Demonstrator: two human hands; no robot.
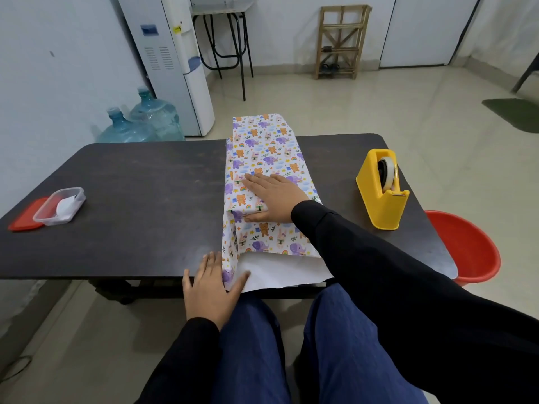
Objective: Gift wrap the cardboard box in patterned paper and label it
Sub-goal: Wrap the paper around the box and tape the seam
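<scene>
Long black sleeves [364, 258] to both wrists, blue trousers [350, 345], perhaps denim

Dark table [140, 182], rounded corners. Patterned paper [262, 158] runs down the middle from 12 to 6 o'clock, overhanging both edges, with its white underside showing at 6. Yellow tape dispenser [382, 193] at 3 o'clock, well apart from the paper. Clear tub [59, 205] at 9 o'clock, touching a red lid [24, 218].
</scene>
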